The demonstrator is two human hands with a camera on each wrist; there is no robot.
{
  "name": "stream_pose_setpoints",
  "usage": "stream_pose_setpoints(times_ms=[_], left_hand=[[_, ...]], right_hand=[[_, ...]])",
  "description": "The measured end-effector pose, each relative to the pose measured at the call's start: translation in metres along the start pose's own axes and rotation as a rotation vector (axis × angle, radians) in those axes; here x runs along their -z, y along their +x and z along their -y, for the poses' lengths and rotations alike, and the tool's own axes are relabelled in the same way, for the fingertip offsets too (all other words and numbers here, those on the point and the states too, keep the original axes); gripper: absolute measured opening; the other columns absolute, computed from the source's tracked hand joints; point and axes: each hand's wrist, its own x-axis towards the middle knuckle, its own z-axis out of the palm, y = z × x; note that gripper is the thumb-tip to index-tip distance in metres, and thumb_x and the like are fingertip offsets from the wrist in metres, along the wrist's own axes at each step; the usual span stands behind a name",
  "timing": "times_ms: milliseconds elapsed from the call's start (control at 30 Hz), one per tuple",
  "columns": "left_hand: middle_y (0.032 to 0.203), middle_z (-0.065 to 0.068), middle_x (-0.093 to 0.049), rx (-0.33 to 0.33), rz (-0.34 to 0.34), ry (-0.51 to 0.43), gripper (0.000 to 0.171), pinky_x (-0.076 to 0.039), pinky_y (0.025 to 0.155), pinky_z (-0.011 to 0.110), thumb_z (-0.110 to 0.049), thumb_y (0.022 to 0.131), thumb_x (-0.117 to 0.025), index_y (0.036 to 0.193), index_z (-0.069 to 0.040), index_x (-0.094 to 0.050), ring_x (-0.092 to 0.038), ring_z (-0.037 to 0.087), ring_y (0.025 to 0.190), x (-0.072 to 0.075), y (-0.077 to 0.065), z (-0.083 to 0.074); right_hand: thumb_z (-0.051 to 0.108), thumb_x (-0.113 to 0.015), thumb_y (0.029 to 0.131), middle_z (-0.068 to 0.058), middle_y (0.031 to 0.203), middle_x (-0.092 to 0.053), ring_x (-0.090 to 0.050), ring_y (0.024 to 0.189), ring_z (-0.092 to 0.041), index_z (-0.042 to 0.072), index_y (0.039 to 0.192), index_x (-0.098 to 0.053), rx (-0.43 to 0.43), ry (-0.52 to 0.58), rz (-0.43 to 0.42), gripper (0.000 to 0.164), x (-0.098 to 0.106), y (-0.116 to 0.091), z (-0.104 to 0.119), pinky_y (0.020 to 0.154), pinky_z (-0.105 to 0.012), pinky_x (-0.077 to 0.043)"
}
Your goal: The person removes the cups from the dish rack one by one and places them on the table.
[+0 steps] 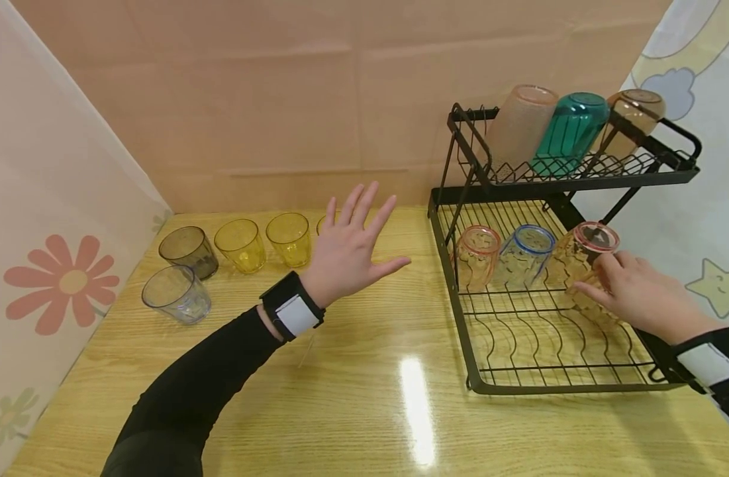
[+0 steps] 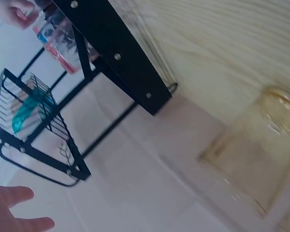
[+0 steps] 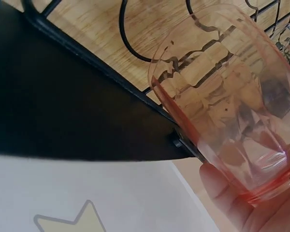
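My right hand (image 1: 644,295) grips a clear faceted glass with a red ring (image 1: 596,236) at the right end of the rack's lower tier. The glass is upside down, with fingers (image 3: 222,188) on its side near the red end. Beside it on the black dish rack (image 1: 519,389) stand an upturned blue-ringed glass (image 1: 528,255) and another red-ringed glass (image 1: 479,258). My left hand (image 1: 349,255) hangs over the table with fingers spread, holding nothing. It partly hides a yellow glass (image 1: 322,224); a yellowish glass (image 2: 253,154) also shows in the left wrist view.
On the upper tier stand a pinkish tumbler (image 1: 516,129), a teal glass (image 1: 569,132) and an amber glass (image 1: 632,122), all upturned. At the table's left are two yellow glasses (image 1: 242,246) (image 1: 289,240), a grey-brown glass (image 1: 190,252) and a clear glass (image 1: 178,295).
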Motion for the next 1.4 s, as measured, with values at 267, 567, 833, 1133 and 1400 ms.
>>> stream_pose_setpoints(times_ms=[267,567,833,1133,1400], left_hand=[[0.159,0.015,-0.018,-0.07,0.049,0.03,0.093,-0.015,0.111,0.061,-0.077,0.084,-0.047,0.154,-0.018,-0.03,-0.015,0.032,0.145,-0.012,0.008,-0.025],[0.16,0.014,-0.014,-0.14,0.116,0.043,0.094,-0.016,0.111,0.06,-0.078,0.084,-0.042,0.156,-0.02,-0.025,-0.009,0.031,0.146,-0.018,0.013,-0.052],[0.161,0.012,-0.01,-0.148,0.168,0.019,0.094,-0.016,0.111,0.059,-0.079,0.085,-0.039,0.157,-0.022,-0.02,-0.007,0.03,0.147,-0.02,0.017,-0.067],[0.162,0.008,-0.006,-0.04,0.228,-0.238,0.092,-0.015,0.111,0.058,-0.076,0.086,-0.042,0.158,-0.026,-0.013,-0.008,0.028,0.146,-0.029,0.019,-0.085],[0.161,0.009,-0.012,0.09,0.243,-0.527,0.087,-0.015,0.111,0.057,-0.069,0.089,-0.049,0.157,-0.023,-0.018,-0.016,0.03,0.145,-0.033,0.02,-0.099]], right_hand=[[0.043,-0.059,0.096,-0.011,0.078,-0.044,-0.049,0.066,-0.029,0.005,0.085,-0.044,0.018,-0.002,-0.034,0.042,0.002,-0.001,0.001,0.047,-0.04,-0.041],[0.042,-0.055,0.098,-0.013,0.076,-0.044,-0.047,0.062,-0.027,0.001,0.09,-0.045,0.026,-0.014,-0.052,0.043,0.018,0.002,0.004,0.047,-0.04,-0.041],[0.039,-0.059,0.097,-0.011,0.074,-0.046,-0.047,0.06,-0.024,0.002,0.089,-0.048,0.072,-0.014,-0.15,0.039,0.036,0.004,0.023,0.048,-0.039,-0.041],[0.027,-0.06,0.097,-0.005,0.081,-0.044,-0.04,0.067,-0.019,0.002,0.101,-0.058,0.07,0.202,-0.253,0.025,0.047,0.004,0.065,0.052,-0.031,-0.033],[0.02,-0.055,0.1,-0.009,0.091,-0.054,-0.048,0.076,-0.023,0.0,0.112,-0.058,0.114,0.424,-0.33,0.023,0.043,0.009,0.098,0.062,-0.033,-0.037]])
